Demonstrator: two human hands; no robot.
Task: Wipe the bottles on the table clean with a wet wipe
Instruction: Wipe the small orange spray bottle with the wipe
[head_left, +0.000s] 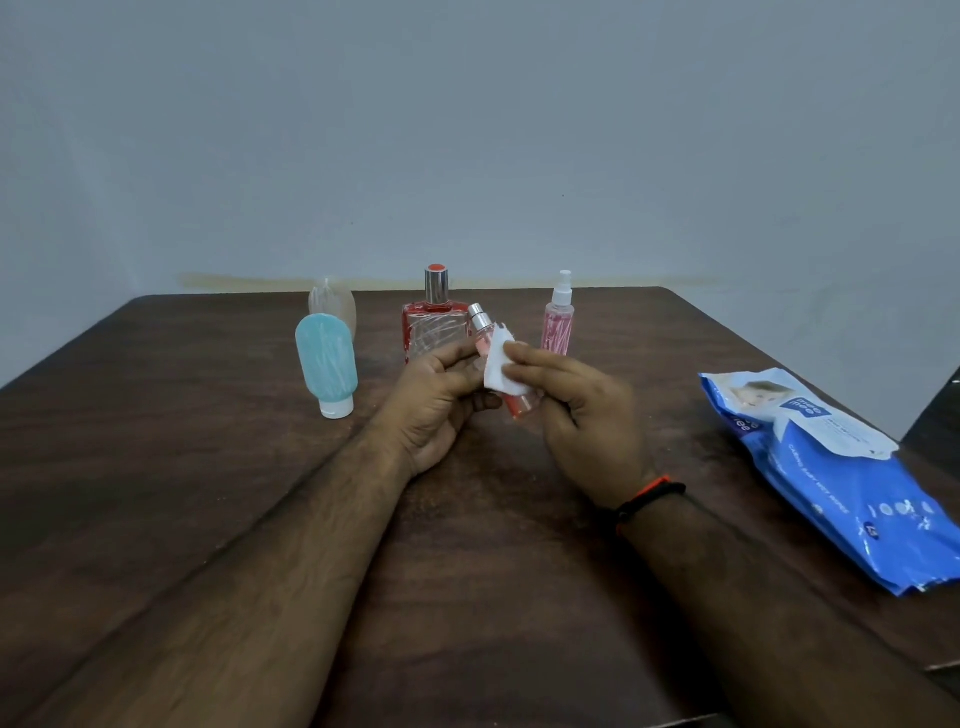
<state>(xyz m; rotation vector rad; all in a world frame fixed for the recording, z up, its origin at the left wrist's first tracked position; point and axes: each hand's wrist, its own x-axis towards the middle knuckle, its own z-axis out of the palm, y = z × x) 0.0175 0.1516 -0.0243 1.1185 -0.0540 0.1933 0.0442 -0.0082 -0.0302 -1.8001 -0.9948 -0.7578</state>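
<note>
Above the middle of the dark wooden table (208, 467), my left hand (441, 400) grips a small pink spray bottle (484, 332) with a silver cap, tilted with its cap up and to the left. My right hand (582, 410) presses a white wet wipe (498, 364) against the bottle's body. Behind the hands stand a square red perfume bottle (434, 322) and a tall pink spray bottle (558, 322). To the left, a light blue tube bottle (326, 364) stands on its white cap, with a clear bottle (335, 301) behind it.
A blue pack of baby wet wipes (831, 478) lies flat on the table's right side, near the edge. A plain grey wall (467, 130) rises just behind the table's far edge.
</note>
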